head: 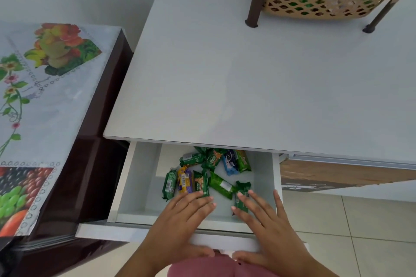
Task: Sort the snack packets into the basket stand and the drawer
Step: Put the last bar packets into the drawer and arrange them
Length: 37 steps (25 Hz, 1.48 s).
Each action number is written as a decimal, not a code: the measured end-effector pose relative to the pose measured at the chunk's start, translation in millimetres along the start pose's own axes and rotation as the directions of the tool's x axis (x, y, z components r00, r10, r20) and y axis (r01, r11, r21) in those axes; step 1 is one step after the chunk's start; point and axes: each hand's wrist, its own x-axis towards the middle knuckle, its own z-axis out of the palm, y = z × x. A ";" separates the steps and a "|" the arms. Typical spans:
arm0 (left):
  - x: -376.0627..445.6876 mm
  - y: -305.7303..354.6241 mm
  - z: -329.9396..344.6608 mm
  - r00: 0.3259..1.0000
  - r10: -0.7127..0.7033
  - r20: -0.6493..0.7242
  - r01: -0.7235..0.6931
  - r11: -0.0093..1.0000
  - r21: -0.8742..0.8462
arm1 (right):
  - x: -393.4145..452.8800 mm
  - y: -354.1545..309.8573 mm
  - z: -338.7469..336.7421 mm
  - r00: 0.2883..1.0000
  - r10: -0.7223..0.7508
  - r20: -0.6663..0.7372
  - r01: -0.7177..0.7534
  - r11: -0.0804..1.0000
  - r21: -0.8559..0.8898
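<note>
The white drawer point(135, 186) stands pulled out below the white tabletop point(225, 74). Inside lie several snack packets point(221, 184), mostly green, plus a purple-yellow one point(185, 180) and a blue one point(230, 162). My left hand point(180, 216) rests flat over the drawer's front edge, fingers spread, thumb under the front panel, fingertips near a green packet point(201, 183). My right hand point(263, 218) lies the same way, fingertips on another green packet point(242, 195). The tan basket stand point(319, 4) sits at the far right of the tabletop, with more packets in its tiers.
A dark brown cabinet point(94, 164) covered by a fruit-print cloth point(45, 96) stands close to the drawer's left side. Tiled floor point(371, 220) shows at the right. A pink garment point(213, 265) is at the bottom edge.
</note>
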 end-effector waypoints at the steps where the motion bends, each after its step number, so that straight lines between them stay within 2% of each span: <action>1: 4.6 -2.7 -0.9 1.000 -0.010 -0.009 0.011 1.000 0.015 | 4.3 3.2 -1.8 1.000 0.011 -0.009 -0.011 1.000 -0.011; 6: 39.8 -21.1 -15.5 0.995 -0.032 -0.100 0.044 0.991 0.126 | 33.9 26.6 -13.1 0.992 0.024 -0.120 -0.031 0.998 -0.061; 10: 73.1 -20.3 -19.4 0.969 -0.132 -0.211 0.182 0.954 0.238 | 62.3 48.5 -23.9 0.964 0.008 -0.266 -0.027 0.997 -0.068; 12: 90.2 -19.1 -22.6 0.953 -0.170 -0.250 0.240 0.927 0.287 | 76.6 55.2 -30.3 0.956 0.057 -0.287 -0.085 0.993 -0.086; 15: 112.3 -30.0 -31.8 0.945 -0.177 -0.276 0.265 0.908 0.324 | 95.2 64.0 -38.6 0.943 0.175 -0.282 -0.213 0.971 -0.109; 17: 119.6 -40.9 -32.4 0.948 -0.147 -0.283 0.245 0.904 0.349 | 104.5 67.7 -41.3 0.946 0.191 -0.261 -0.236 0.960 -0.152; 20: 121.2 -48.1 -23.2 0.935 -0.119 -0.334 0.245 0.898 0.366 | 113.1 71.5 -43.3 0.963 0.129 -0.239 -0.180 0.962 -0.205; 23: 124.6 -48.4 -15.4 0.908 -0.131 -0.397 0.280 0.896 0.344 | 118.4 76.6 -43.2 0.949 0.064 -0.309 -0.121 0.979 -0.167; 28: 136.0 -48.8 -10.6 0.859 -0.061 -0.509 0.272 0.896 0.351 | 123.4 77.0 -40.7 0.913 0.036 -0.407 -0.110 0.981 -0.159; 33: 136.0 -46.1 -10.8 0.867 -0.105 -0.486 0.288 0.903 0.319 | 123.5 77.0 -37.2 0.923 0.026 -0.383 -0.118 0.968 -0.219; 37: 135.2 -38.4 -17.7 0.885 -0.192 -0.425 0.328 0.904 0.274 | 120.4 74.6 -43.4 0.955 0.090 -0.284 -0.163 0.956 -0.244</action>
